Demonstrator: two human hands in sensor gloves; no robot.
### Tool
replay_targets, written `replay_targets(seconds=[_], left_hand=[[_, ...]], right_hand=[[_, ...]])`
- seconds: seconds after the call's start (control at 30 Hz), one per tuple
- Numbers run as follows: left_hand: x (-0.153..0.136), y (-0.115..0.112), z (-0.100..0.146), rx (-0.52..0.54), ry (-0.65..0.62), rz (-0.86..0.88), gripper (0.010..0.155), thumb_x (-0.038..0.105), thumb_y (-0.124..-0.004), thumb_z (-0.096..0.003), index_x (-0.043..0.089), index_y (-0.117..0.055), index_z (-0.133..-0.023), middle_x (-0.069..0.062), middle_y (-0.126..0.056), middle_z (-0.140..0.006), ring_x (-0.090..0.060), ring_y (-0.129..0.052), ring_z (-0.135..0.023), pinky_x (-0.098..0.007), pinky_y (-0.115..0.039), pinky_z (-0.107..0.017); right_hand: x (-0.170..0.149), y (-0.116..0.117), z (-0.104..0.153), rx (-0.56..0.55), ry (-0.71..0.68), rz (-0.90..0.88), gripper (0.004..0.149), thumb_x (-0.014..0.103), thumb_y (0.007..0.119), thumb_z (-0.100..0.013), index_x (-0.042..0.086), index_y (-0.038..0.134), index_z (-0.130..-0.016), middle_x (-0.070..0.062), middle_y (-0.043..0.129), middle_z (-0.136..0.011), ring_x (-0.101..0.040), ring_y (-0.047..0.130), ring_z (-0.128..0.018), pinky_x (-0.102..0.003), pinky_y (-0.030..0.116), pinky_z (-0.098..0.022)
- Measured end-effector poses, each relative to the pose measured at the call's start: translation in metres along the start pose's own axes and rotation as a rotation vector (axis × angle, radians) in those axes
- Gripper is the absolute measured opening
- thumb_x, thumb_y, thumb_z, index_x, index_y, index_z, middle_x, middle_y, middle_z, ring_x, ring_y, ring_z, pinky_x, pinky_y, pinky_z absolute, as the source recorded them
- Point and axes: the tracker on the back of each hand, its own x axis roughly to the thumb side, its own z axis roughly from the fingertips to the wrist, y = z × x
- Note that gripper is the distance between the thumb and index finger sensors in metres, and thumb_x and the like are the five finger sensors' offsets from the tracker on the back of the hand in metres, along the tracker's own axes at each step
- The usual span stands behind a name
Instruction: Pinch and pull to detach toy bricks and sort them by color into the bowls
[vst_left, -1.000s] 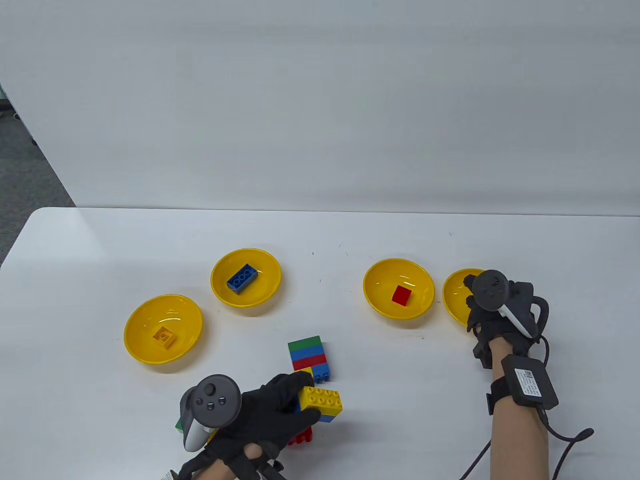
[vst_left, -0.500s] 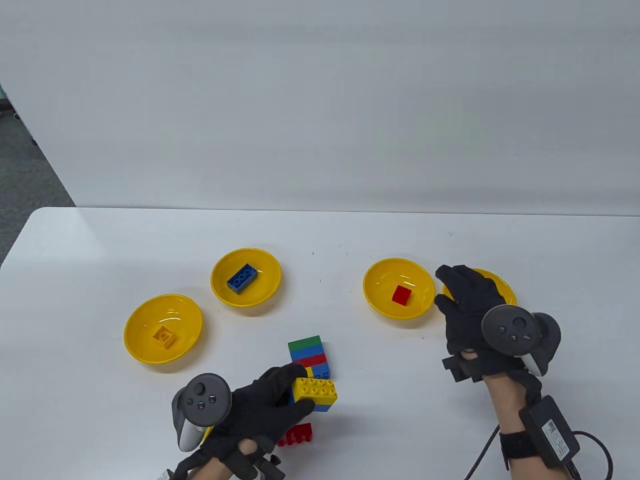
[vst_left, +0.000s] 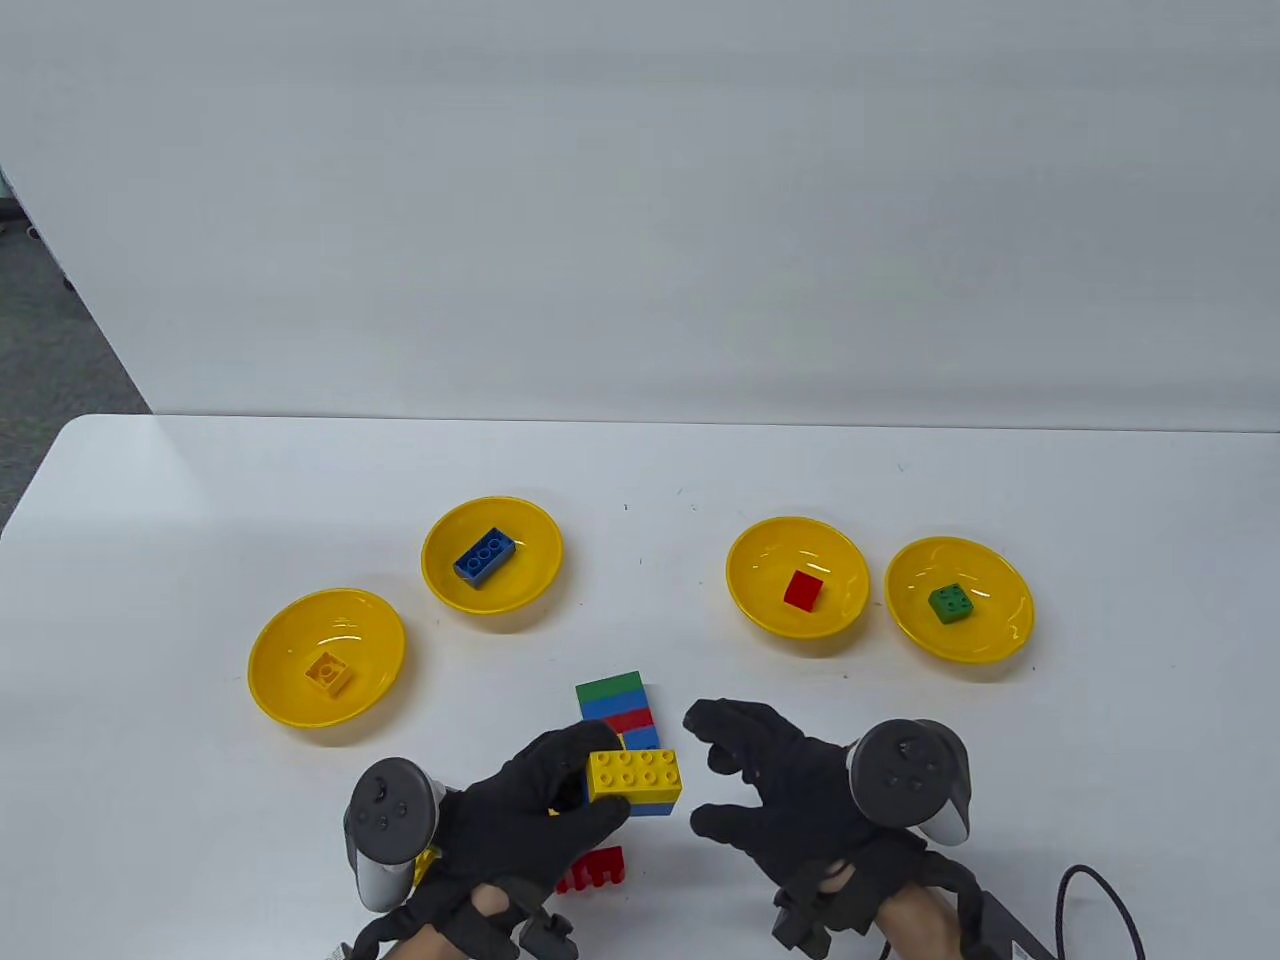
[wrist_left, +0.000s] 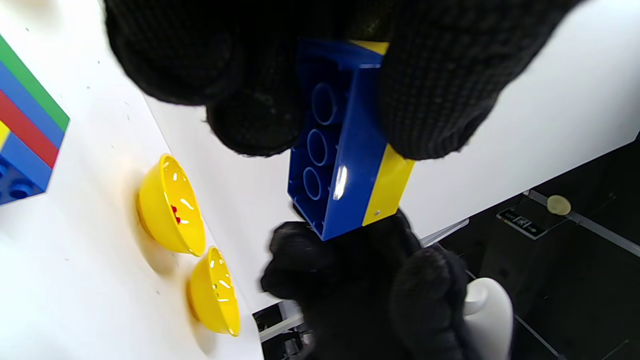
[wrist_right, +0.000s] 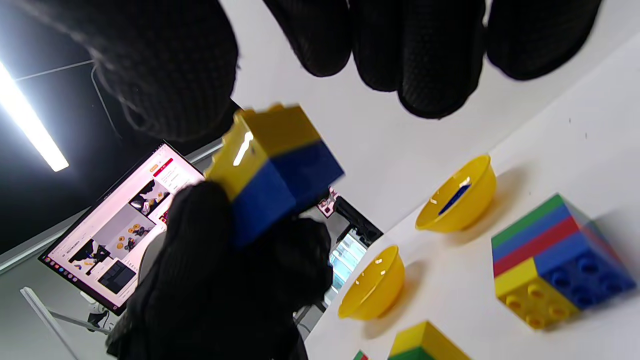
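Note:
My left hand grips a yellow brick stuck on a blue brick, held just above the table; the left wrist view shows this pair's blue hollow underside. My right hand hovers just right of the pair, fingers loosely spread and holding nothing. Behind the pair stands a stack of green, blue, red, yellow and blue bricks. A loose red brick lies by my left wrist. Bowls hold a yellow brick, a blue brick, a red brick and a green brick.
All the bowls are yellow: far left, left, right and far right. A small yellow-and-green piece lies under my left hand. The table's front edge is close below both wrists.
My right hand left the far right bowl, where a green brick now lies, and moved down-left to beside the yellow-blue pair. My left hand kept its grip and shifted slightly.

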Motion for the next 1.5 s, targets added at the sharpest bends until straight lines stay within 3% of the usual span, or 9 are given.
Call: replay_targets(seconds=[0.37, 0.53, 0.7, 1.07, 1.17, 1.23, 1.3, 1.43, 1.5], left_hand=[[-0.003, -0.014, 0.001, -0.046, -0.002, 0.15, 0.067, 0.041, -0.101, -0.0414, 0.022, -0.074, -0.1, -0.014, -0.085, -0.097, -0.036, -0.101, -0.066, -0.053, -0.087, -0.046], [0.006, -0.013, 0.001, -0.076, -0.014, -0.128, 0.072, 0.046, -0.102, -0.0392, 0.018, -0.072, -0.099, -0.018, -0.079, -0.101, -0.047, -0.083, -0.085, -0.068, -0.073, -0.058], [0.018, -0.013, 0.004, -0.008, -0.104, -0.296, 0.065, 0.051, -0.105, -0.0353, 0.017, -0.089, -0.088, -0.017, -0.096, -0.082, -0.042, -0.094, -0.072, -0.066, -0.077, -0.055], [0.004, -0.008, 0.0, -0.063, -0.031, -0.053, 0.06, 0.048, -0.108, -0.036, 0.014, -0.095, -0.084, -0.019, -0.1, -0.078, -0.044, -0.097, -0.067, -0.067, -0.078, -0.053], [-0.008, -0.004, 0.0, -0.061, 0.039, 0.167, 0.061, 0.059, -0.09, -0.0362, 0.012, -0.101, -0.074, -0.021, -0.104, -0.068, -0.045, -0.099, -0.059, -0.067, -0.08, -0.049], [-0.011, -0.003, -0.002, -0.029, 0.06, 0.127, 0.063, 0.06, -0.094, -0.0324, 0.013, -0.101, -0.074, -0.02, -0.105, -0.068, -0.044, -0.1, -0.057, -0.066, -0.082, -0.046], [-0.01, 0.002, -0.004, -0.098, 0.083, 0.188, 0.064, 0.058, -0.098, -0.0361, 0.014, -0.094, -0.082, -0.02, -0.1, -0.075, -0.044, -0.097, -0.063, -0.066, -0.08, -0.05], [0.018, 0.048, -0.01, 0.097, 0.011, -0.048, 0.065, 0.057, -0.095, -0.0408, 0.015, -0.087, -0.089, -0.019, -0.095, -0.082, -0.043, -0.094, -0.068, -0.065, -0.077, -0.054], [0.041, 0.087, -0.016, 0.226, 0.013, -0.286, 0.065, 0.054, -0.095, -0.0425, 0.017, -0.082, -0.094, -0.019, -0.09, -0.088, -0.044, -0.091, -0.073, -0.065, -0.075, -0.057]], right_hand=[[0.001, 0.023, 0.002, -0.152, 0.015, -0.191, 0.064, 0.036, 0.093, -0.032, 0.001, 0.08, -0.084, -0.027, 0.088, -0.075, -0.038, 0.1, -0.044, -0.062, 0.083, -0.035], [0.004, 0.024, 0.004, -0.21, 0.027, -0.038, 0.063, 0.032, 0.094, -0.023, -0.002, 0.088, -0.076, -0.028, 0.097, -0.063, -0.032, 0.104, -0.03, -0.059, 0.089, -0.026], [0.011, 0.031, 0.005, -0.208, -0.004, 0.057, 0.063, 0.03, 0.085, -0.021, -0.003, 0.088, -0.075, -0.028, 0.098, -0.06, -0.029, 0.104, -0.026, -0.057, 0.09, -0.024], [0.017, 0.036, 0.008, -0.241, -0.057, 0.073, 0.064, 0.03, 0.08, -0.02, -0.007, 0.088, -0.072, -0.03, 0.098, -0.056, -0.027, 0.106, -0.023, -0.056, 0.095, -0.022], [0.024, 0.042, 0.009, -0.183, -0.137, 0.096, 0.062, 0.024, 0.081, -0.019, -0.005, 0.088, -0.074, -0.029, 0.098, -0.058, -0.027, 0.107, -0.026, -0.056, 0.095, -0.024], [0.023, 0.042, 0.008, -0.177, -0.104, 0.065, 0.063, 0.027, 0.084, -0.021, -0.006, 0.086, -0.075, -0.029, 0.097, -0.059, -0.028, 0.107, -0.027, -0.057, 0.095, -0.026], [0.018, 0.038, 0.005, -0.205, -0.073, 0.011, 0.063, 0.027, 0.085, -0.022, -0.006, 0.087, -0.075, -0.03, 0.097, -0.059, -0.03, 0.106, -0.028, -0.058, 0.093, -0.027], [0.01, 0.028, 0.005, -0.214, -0.04, 0.04, 0.063, 0.029, 0.087, -0.025, -0.005, 0.086, -0.078, -0.03, 0.095, -0.063, -0.032, 0.104, -0.032, -0.06, 0.089, -0.029], [0.005, 0.02, 0.006, -0.213, -0.04, 0.025, 0.063, 0.03, 0.088, -0.026, -0.004, 0.085, -0.079, -0.029, 0.094, -0.065, -0.033, 0.104, -0.033, -0.06, 0.088, -0.031]])
